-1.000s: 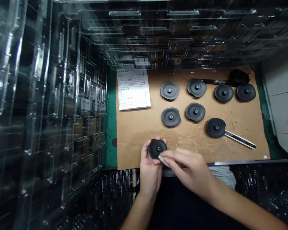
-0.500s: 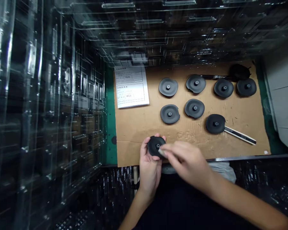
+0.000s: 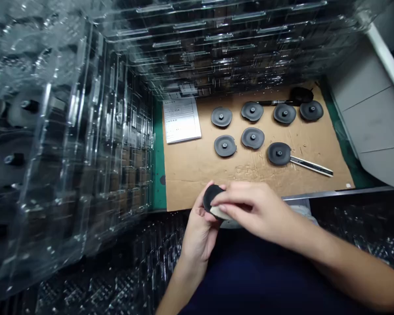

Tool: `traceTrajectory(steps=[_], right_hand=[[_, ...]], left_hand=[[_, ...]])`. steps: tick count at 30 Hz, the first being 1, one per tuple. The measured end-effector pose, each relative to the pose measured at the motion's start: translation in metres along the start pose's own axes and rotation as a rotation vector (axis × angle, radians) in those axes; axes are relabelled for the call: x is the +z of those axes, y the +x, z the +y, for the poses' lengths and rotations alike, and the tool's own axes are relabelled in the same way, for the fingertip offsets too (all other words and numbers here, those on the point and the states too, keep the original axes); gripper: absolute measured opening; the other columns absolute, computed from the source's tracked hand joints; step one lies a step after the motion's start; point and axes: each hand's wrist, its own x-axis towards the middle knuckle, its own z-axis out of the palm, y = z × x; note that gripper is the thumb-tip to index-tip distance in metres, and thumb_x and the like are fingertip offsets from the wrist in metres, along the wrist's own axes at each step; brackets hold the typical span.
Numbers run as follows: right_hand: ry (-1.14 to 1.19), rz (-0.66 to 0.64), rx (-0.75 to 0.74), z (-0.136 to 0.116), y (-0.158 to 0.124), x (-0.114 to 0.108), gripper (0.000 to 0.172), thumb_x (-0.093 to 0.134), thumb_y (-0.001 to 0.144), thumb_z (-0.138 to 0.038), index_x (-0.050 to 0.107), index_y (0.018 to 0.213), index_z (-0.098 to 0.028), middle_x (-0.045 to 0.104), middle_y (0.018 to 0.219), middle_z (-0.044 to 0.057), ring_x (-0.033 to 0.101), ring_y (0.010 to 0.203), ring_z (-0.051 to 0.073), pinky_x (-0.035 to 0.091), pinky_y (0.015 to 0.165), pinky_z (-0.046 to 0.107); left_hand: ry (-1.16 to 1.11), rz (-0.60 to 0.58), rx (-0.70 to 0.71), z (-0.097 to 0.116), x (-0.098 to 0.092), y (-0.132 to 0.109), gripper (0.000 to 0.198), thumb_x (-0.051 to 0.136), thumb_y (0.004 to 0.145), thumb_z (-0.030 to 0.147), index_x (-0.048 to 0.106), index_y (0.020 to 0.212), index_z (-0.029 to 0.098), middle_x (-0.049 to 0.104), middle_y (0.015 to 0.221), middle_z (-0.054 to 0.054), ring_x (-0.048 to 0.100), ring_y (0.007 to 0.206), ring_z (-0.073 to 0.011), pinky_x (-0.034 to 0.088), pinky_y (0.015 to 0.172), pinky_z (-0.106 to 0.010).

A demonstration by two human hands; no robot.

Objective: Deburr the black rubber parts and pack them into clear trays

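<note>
My left hand grips a black rounded plate by its edge, tilted, over the near edge of the table. Pinched in my right hand is a small pale pad or folded cloth, pressed against the plate's face. My right fingers hide the plate's centre and right side. Beyond my hands, several similar dark plates lie on a cardboard sheet, each with a small stud in its middle. The nearest of these plates touches a thin black-and-white strip-like tool.
Printed sheets lie at the cardboard's left. A black round-headed object with a handle is at the back right. Clear plastic trays are stacked high at the left and back. A pale panel stands on the right.
The view has shifted and tilted, showing more trays at left with plates in them. The held plate has turned to a steeper tilt, and the pale pad shows more clearly in my right hand.
</note>
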Motion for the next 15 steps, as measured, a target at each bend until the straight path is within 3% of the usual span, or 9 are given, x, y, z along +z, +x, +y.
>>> traceTrajectory(steps=[3, 5, 7, 9, 10, 12, 14, 15], right_hand=[[-0.057, 0.148, -0.087, -0.009, -0.007, 0.002, 0.021, 0.048, 0.089, -0.015, 0.067, 0.099, -0.019, 0.065, 0.085, 0.002, 0.060, 0.079, 0.013, 0.049, 0.074, 0.025], [-0.016, 0.236, -0.152, -0.016, -0.018, 0.004, 0.024, 0.045, 0.091, -0.016, 0.063, 0.106, -0.017, 0.065, 0.088, 0.005, 0.059, 0.082, 0.014, 0.050, 0.078, 0.028], [0.044, 0.153, -0.149, -0.023, -0.029, 0.003, 0.023, 0.047, 0.090, -0.014, 0.064, 0.105, -0.018, 0.065, 0.087, 0.004, 0.059, 0.080, 0.013, 0.050, 0.076, 0.025], [0.037, 0.056, -0.110, -0.028, -0.034, -0.001, 0.020, 0.050, 0.089, -0.013, 0.066, 0.099, -0.020, 0.065, 0.085, 0.002, 0.060, 0.075, 0.011, 0.050, 0.072, 0.022], [0.005, 0.064, -0.105, -0.030, -0.035, -0.003, 0.020, 0.050, 0.089, -0.014, 0.066, 0.097, -0.021, 0.065, 0.084, 0.002, 0.060, 0.075, 0.011, 0.050, 0.072, 0.022], [-0.063, 0.201, -0.157, -0.032, -0.036, -0.005, 0.021, 0.048, 0.090, -0.015, 0.066, 0.101, -0.019, 0.065, 0.085, 0.003, 0.060, 0.078, 0.013, 0.050, 0.075, 0.025], [-0.069, 0.307, -0.251, -0.033, -0.041, -0.005, 0.024, 0.046, 0.091, -0.015, 0.062, 0.108, -0.016, 0.066, 0.089, 0.005, 0.060, 0.083, 0.014, 0.050, 0.080, 0.028], [-0.045, 0.294, -0.284, -0.033, -0.045, -0.006, 0.025, 0.046, 0.091, -0.014, 0.061, 0.111, -0.015, 0.066, 0.091, 0.006, 0.060, 0.085, 0.014, 0.050, 0.081, 0.027]], left_hand=[[0.042, 0.036, 0.039, 0.003, 0.006, -0.014, 0.051, 0.079, 0.066, 0.025, 0.062, 0.114, 0.024, 0.069, 0.097, -0.001, 0.065, 0.091, -0.0160, 0.051, 0.085, -0.024], [0.057, 0.007, 0.057, 0.005, 0.008, -0.023, 0.058, 0.082, 0.060, 0.027, 0.062, 0.114, 0.024, 0.069, 0.101, -0.003, 0.065, 0.094, -0.0190, 0.051, 0.089, -0.028], [0.054, -0.031, 0.083, 0.005, 0.010, -0.032, 0.069, 0.087, 0.051, 0.031, 0.061, 0.116, 0.025, 0.066, 0.112, -0.005, 0.064, 0.100, -0.0238, 0.051, 0.091, -0.032], [0.065, -0.046, 0.108, 0.002, 0.013, -0.038, 0.068, 0.086, 0.052, 0.032, 0.062, 0.115, 0.026, 0.066, 0.115, -0.005, 0.063, 0.104, -0.0256, 0.051, 0.092, -0.034], [0.081, -0.052, 0.117, 0.001, 0.014, -0.041, 0.063, 0.085, 0.054, 0.030, 0.063, 0.113, 0.026, 0.067, 0.112, -0.005, 0.063, 0.104, -0.0253, 0.050, 0.092, -0.033], [0.108, -0.072, 0.136, -0.001, 0.018, -0.044, 0.054, 0.083, 0.059, 0.028, 0.065, 0.109, 0.024, 0.070, 0.104, -0.005, 0.062, 0.106, -0.0258, 0.049, 0.094, -0.034], [0.114, -0.118, 0.146, 0.001, 0.021, -0.047, 0.057, 0.084, 0.056, 0.032, 0.066, 0.109, 0.023, 0.070, 0.104, -0.005, 0.062, 0.105, -0.0275, 0.048, 0.096, -0.036], [0.109, -0.138, 0.149, 0.002, 0.022, -0.048, 0.062, 0.085, 0.054, 0.034, 0.065, 0.111, 0.023, 0.069, 0.107, -0.005, 0.062, 0.104, -0.0278, 0.048, 0.096, -0.036]])
